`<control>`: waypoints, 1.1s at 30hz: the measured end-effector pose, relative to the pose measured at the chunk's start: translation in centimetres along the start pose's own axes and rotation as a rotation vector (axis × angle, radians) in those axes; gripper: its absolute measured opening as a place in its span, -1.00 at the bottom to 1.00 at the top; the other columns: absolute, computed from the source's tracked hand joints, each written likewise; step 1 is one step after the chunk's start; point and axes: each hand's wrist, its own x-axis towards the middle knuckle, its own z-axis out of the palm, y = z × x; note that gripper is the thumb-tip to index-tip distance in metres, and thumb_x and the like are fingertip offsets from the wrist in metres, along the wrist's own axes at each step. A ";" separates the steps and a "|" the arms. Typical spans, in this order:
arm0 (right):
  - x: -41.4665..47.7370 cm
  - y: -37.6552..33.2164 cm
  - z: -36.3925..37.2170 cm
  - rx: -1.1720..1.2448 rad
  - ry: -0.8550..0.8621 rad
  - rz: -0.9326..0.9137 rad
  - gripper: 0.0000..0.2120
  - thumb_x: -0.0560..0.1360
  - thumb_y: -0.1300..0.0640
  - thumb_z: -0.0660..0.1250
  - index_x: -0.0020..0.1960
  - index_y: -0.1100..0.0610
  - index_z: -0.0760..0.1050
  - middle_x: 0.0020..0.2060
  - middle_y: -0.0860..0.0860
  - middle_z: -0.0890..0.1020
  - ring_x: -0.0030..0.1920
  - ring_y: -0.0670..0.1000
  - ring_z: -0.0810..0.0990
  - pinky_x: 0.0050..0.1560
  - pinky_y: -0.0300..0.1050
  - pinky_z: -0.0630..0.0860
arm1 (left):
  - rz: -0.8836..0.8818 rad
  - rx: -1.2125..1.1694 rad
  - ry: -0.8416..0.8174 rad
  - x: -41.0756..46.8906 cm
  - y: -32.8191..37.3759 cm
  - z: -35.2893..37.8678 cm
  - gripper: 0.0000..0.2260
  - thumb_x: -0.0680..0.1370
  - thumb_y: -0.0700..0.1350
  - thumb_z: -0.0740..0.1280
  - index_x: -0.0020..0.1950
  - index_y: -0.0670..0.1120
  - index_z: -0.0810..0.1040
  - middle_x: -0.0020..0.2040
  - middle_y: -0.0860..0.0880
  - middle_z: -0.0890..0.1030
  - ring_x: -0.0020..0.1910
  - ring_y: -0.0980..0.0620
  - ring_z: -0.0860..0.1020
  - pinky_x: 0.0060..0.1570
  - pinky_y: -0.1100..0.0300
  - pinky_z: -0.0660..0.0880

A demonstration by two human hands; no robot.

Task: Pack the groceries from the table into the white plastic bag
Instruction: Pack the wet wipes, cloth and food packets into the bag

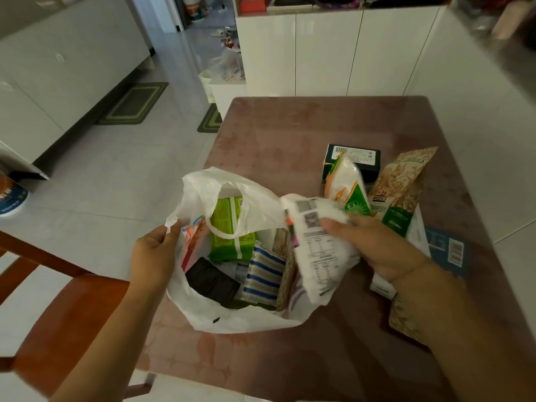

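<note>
The right hand [377, 248] grasps a white packet [322, 256] with printed labels, tilted over the 3 o'clock rim of the white plastic bag [203, 314]. The left hand [155, 250] pinches the bag's edge at 9 o'clock. The bag's mouth gapes. Inside lie a green pack [229, 227], a blue-striped pack [264, 274] and a black item [211, 281]. At 2 o'clock from the bag, a green-and-white packet [348, 184], a dark box [356, 158] and an oat pouch [403, 187] sit on the table [290, 134].

Dim, soft indoor light; glare on the pale floor [121, 175]; wide-angle bending and blurred edges.
</note>
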 end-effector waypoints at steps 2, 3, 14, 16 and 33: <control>1.8 0.0 3.4 -0.091 -0.143 0.143 -0.87 0.42 0.15 0.40 -0.08 0.20 0.60 -0.22 0.04 0.72 -0.22 -0.01 0.69 -0.18 -0.20 0.62 | -0.008 -0.008 -0.017 0.0 0.0 -0.3 -0.75 0.58 0.09 0.18 -0.08 -0.02 0.57 -0.09 -0.15 0.63 -0.14 -0.15 0.60 0.02 -0.09 0.56; 3.0 0.5 5.3 -0.102 -0.201 0.220 -0.89 0.45 0.17 0.39 -0.05 0.19 0.59 -0.18 0.05 0.71 -0.19 0.00 0.68 -0.11 -0.15 0.62 | -0.009 -0.018 -0.024 0.0 0.1 -0.4 -0.75 0.58 0.09 0.18 -0.10 0.00 0.58 -0.10 -0.14 0.64 -0.14 -0.15 0.60 0.01 -0.09 0.57; 13.0 2.4 17.2 -0.053 0.057 0.244 -0.66 0.49 0.23 0.33 0.24 0.26 0.44 0.13 0.20 0.61 0.07 0.14 0.62 0.03 -0.03 0.61 | -0.051 -0.162 -0.069 0.6 -0.1 -1.7 -0.80 0.60 0.01 0.19 -0.10 0.08 0.60 -0.16 -0.08 0.66 -0.25 -0.12 0.63 -0.30 0.07 0.59; 13.0 2.9 17.3 -0.162 0.028 0.191 -0.70 0.49 0.31 0.29 0.22 0.26 0.45 0.14 0.20 0.60 0.08 0.15 0.62 0.02 -0.05 0.59 | -0.036 -0.152 -0.060 0.7 -0.2 -1.6 -0.79 0.60 0.01 0.20 -0.02 0.06 0.63 -0.19 -0.06 0.67 -0.27 -0.11 0.63 -0.30 0.05 0.61; 1.6 3.8 -2.9 -0.276 0.695 -0.339 -0.88 0.49 0.22 0.33 0.02 0.10 0.55 -0.04 0.08 0.62 -0.11 -0.06 0.59 -0.12 -0.27 0.50 | -0.053 -0.149 -0.021 1.6 -1.3 0.3 -0.71 0.62 -0.07 0.16 0.28 -0.05 0.54 0.09 -0.01 0.55 0.02 -0.04 0.50 0.00 0.08 0.47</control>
